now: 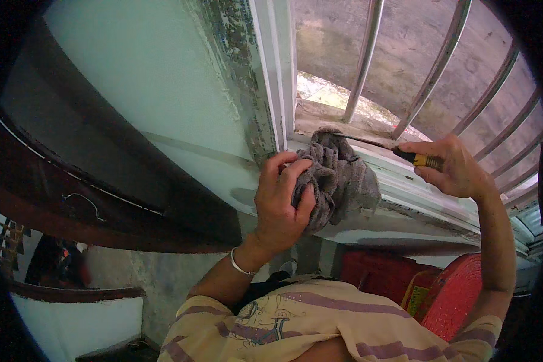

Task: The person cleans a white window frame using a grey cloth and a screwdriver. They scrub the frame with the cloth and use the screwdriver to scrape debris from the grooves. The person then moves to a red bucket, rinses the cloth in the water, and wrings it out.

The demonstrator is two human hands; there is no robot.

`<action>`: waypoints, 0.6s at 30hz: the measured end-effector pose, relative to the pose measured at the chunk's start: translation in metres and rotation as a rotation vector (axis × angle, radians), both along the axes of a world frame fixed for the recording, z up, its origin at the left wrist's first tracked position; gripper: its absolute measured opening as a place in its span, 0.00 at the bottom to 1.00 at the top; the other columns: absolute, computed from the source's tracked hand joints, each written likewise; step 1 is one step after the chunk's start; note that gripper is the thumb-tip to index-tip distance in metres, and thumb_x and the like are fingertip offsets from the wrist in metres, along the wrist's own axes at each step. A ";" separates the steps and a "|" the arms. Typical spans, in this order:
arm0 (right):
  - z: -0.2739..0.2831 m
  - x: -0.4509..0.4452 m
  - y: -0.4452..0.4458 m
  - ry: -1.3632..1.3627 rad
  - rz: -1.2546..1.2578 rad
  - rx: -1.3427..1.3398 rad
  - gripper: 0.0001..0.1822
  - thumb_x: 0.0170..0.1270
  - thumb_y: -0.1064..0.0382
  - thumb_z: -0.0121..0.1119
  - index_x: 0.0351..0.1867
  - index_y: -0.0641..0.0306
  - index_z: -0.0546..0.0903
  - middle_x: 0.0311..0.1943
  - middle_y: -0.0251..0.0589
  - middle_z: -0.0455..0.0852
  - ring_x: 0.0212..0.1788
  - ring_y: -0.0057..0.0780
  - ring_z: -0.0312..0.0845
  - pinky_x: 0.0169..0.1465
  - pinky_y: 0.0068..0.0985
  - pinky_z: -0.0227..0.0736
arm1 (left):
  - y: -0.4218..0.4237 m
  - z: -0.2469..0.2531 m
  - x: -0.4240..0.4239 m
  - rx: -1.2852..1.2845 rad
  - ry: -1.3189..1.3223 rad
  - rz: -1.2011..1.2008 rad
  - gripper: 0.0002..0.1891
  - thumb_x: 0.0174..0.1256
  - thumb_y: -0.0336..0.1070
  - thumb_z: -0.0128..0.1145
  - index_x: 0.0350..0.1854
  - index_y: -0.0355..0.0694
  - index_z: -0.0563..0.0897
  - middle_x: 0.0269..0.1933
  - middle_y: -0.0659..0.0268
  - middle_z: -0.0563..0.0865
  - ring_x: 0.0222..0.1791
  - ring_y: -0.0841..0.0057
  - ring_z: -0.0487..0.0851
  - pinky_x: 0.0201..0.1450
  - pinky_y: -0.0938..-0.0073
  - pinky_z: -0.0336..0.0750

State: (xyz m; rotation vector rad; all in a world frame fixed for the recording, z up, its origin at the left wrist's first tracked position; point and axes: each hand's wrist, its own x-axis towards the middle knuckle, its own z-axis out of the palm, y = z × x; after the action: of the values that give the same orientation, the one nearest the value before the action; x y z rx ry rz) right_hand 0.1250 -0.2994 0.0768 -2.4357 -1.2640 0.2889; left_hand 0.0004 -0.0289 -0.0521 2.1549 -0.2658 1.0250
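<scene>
My left hand [280,199] grips a crumpled grey-brown cloth [344,185] at the lower left corner of a window. The cloth lies bunched over the white window frame [416,194] and its sill. From the right, my right hand [452,167] holds a screwdriver-like tool by its black and yellow handle [416,159]. Its thin dark shaft [366,140] points left along the bottom track, and the tip meets the upper edge of the cloth. Whether the tip is under or against the fabric is hidden.
Metal window bars [364,63] rise just behind the sill. A pale wall [185,90] with a peeling edge [244,81] stands at the left, beside a dark wooden furniture piece [131,208]. Below the window are a red roll-shaped object [457,289] and a red box-like object [371,267].
</scene>
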 end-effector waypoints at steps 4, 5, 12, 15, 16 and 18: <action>0.002 -0.005 -0.021 0.122 -0.100 0.033 0.21 0.57 0.71 0.59 0.54 0.67 0.79 0.25 0.38 0.80 0.26 0.20 0.68 0.34 0.23 0.67 | 0.003 0.004 0.002 -0.173 0.170 -0.053 0.18 0.59 0.26 0.54 0.53 0.33 0.74 0.47 0.53 0.78 0.48 0.58 0.77 0.55 0.65 0.70; -0.004 -0.004 -0.031 0.133 -0.116 0.092 0.21 0.57 0.71 0.59 0.55 0.66 0.79 0.25 0.36 0.78 0.27 0.19 0.67 0.33 0.22 0.66 | 0.001 0.007 0.002 -0.271 0.154 -0.063 0.18 0.60 0.26 0.53 0.53 0.32 0.74 0.47 0.53 0.78 0.48 0.60 0.77 0.56 0.66 0.70; -0.034 -0.006 -0.069 0.005 -0.163 0.345 0.23 0.57 0.71 0.58 0.57 0.64 0.78 0.25 0.31 0.72 0.27 0.17 0.62 0.30 0.20 0.61 | -0.024 0.041 0.013 -0.412 -0.065 -0.085 0.23 0.62 0.25 0.49 0.62 0.30 0.66 0.56 0.57 0.74 0.56 0.69 0.74 0.62 0.70 0.66; -0.040 -0.007 -0.077 0.041 -0.199 0.335 0.23 0.58 0.72 0.58 0.58 0.67 0.76 0.35 0.35 0.81 0.31 0.14 0.66 0.35 0.17 0.65 | -0.025 0.044 0.027 0.176 0.019 0.067 0.26 0.62 0.27 0.52 0.63 0.28 0.64 0.57 0.49 0.74 0.57 0.58 0.74 0.64 0.64 0.65; -0.039 -0.011 -0.075 0.062 -0.222 0.328 0.24 0.57 0.72 0.58 0.58 0.67 0.76 0.30 0.35 0.78 0.29 0.14 0.65 0.32 0.17 0.63 | -0.026 0.036 0.035 0.249 0.035 0.056 0.27 0.61 0.30 0.55 0.62 0.27 0.64 0.57 0.42 0.73 0.57 0.47 0.73 0.63 0.59 0.65; -0.049 -0.009 -0.077 -0.002 -0.200 0.407 0.23 0.57 0.71 0.58 0.57 0.66 0.77 0.24 0.35 0.72 0.26 0.17 0.64 0.30 0.19 0.63 | -0.025 0.039 0.052 0.295 0.095 0.018 0.27 0.62 0.33 0.57 0.62 0.27 0.65 0.56 0.40 0.73 0.56 0.46 0.73 0.61 0.59 0.66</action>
State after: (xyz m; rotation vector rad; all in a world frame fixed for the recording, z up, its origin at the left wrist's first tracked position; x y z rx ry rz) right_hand 0.1158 -0.3762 0.0278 -2.1833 -0.9573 -0.0268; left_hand 0.0524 -0.0542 -0.0129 2.4673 -0.3729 0.9363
